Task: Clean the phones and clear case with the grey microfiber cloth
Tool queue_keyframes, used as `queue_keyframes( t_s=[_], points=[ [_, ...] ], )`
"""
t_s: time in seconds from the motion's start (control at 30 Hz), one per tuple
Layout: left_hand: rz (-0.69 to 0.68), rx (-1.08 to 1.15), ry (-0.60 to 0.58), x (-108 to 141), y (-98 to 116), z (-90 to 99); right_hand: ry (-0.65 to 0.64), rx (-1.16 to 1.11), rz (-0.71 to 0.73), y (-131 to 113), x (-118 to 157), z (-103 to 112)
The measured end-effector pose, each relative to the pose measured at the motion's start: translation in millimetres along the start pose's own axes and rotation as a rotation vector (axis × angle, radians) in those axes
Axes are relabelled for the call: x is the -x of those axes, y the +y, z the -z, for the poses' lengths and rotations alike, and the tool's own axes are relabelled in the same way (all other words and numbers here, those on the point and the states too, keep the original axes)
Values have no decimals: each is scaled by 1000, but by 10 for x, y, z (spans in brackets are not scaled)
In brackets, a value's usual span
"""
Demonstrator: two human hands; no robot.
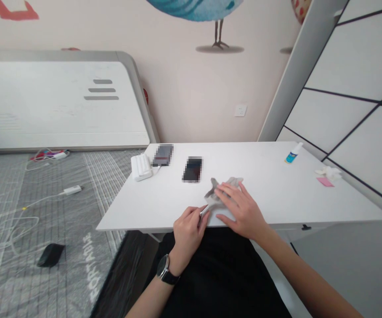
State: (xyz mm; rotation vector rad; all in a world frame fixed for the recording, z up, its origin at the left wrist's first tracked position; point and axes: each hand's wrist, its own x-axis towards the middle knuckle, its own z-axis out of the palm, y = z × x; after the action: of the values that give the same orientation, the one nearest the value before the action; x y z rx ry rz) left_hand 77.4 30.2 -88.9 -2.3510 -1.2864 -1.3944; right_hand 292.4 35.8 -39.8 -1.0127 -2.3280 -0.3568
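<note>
My left hand (189, 227) is closed around a slim, flat object with a shiny edge (204, 211), near the front edge of the white table. Most of that object is covered by my fingers, so its kind cannot be made out. My right hand (240, 210) lies over a crumpled grey cloth (235, 181), fingers stretched out and thumb apart. The cloth lies just beyond the slim object, partly hidden under my fingers. Farther back, a dark, blurred-out flat device (192, 169) rests on the table.
A white power bank or adapter (141, 167) with a cable and another blurred device (163, 155) sit at the back left. At the right are a spray bottle (293, 153), a pink slip (325, 181) and crumpled tissue (330, 172). A black mouse (51, 255) lies on the bed.
</note>
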Motion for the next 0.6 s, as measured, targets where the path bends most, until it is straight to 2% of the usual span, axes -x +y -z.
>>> queue_keyframes(
  t_s=[0.1, 0.27, 0.33, 0.47, 0.53, 0.6],
  points=[
    [-16, -14, 5, 5, -14, 3, -34, -40, 140, -53, 18, 4],
    [8, 14, -14, -3, 8, 10, 131, 60, -83, 117, 58, -13],
    [13, 16, -20, 0, 12, 9, 123, 49, -31, 108, 71, 0],
    [12, -3, -22, 18, -12, -1, 106, -53, 147, -72, 61, 17],
    [6, 0, -27, 22, -23, -4, 118, -77, 135, -105, 46, 5],
    [3, 6, -26, 19, -23, -4, 122, -46, 54, -50, 36, -15]
  ],
)
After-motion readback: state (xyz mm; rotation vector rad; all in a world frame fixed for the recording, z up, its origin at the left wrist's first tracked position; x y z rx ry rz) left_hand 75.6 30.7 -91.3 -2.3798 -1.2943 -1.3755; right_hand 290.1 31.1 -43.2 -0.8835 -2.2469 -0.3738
